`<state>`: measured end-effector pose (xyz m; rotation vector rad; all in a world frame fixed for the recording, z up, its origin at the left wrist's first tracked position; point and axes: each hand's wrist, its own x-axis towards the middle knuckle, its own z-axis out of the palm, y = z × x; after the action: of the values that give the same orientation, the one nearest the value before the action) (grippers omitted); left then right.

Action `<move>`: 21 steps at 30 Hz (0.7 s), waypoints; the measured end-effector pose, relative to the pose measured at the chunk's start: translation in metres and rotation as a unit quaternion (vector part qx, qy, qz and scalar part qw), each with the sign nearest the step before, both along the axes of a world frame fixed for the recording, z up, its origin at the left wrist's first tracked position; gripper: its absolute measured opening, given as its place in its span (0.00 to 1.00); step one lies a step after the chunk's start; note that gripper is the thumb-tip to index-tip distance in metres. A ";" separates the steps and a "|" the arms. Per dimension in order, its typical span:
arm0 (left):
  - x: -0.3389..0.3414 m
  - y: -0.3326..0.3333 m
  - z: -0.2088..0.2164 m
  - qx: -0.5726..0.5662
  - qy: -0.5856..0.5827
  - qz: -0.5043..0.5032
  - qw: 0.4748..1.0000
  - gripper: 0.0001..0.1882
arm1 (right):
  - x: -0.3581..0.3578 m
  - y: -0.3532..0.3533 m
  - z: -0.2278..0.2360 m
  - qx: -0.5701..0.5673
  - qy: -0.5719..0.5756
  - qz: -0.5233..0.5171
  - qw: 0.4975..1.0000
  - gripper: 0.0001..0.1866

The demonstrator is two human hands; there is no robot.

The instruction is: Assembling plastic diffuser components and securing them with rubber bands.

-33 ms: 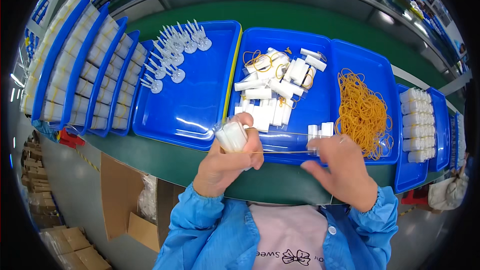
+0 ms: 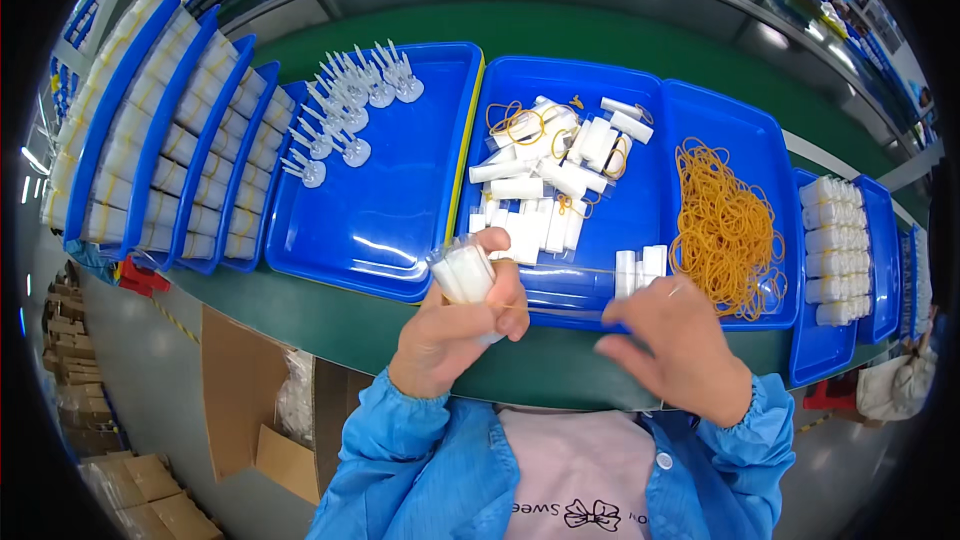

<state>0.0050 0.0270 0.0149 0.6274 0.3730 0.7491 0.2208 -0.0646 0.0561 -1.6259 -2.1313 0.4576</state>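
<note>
My left hand (image 2: 440,345) is closed around a bundle of short white cylinders (image 2: 466,273) in clear plastic film. A yellow-brown rubber band (image 2: 515,309) runs from this bundle, stretched across to my right hand (image 2: 685,340). The fingers of my right hand are bent around the band's far end, with the thumb pointing toward the bundle. Just beyond the right fingers, a few white cylinders (image 2: 626,272) stand at the front of the middle blue tray (image 2: 630,210). More white wrapped pieces (image 2: 550,175) lie heaped in that tray, some with rubber bands on them.
The left blue tray (image 2: 370,210) holds several clear spiked pieces (image 2: 352,148). Stacked blue trays of banded bundles (image 2: 190,175) stand farther left. A rubber band pile (image 2: 725,230) fills the right tray, with white bundles (image 2: 833,240) beyond. An open cardboard box (image 2: 245,390) sits below the table.
My right hand has shifted slightly to the left, toward the bundle, keeping hold of the rubber band. The left hand and its bundle have barely moved.
</note>
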 end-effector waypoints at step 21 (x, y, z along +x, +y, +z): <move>0.031 -0.045 -0.016 0.573 0.441 0.010 0.691 0.46 | -0.026 -0.028 -0.044 0.008 0.249 -0.022 0.968 0.22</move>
<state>0.0363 -0.0177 -0.0010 2.2298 0.7869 0.5873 0.1951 -0.0929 0.0121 -1.3637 -1.7142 0.7436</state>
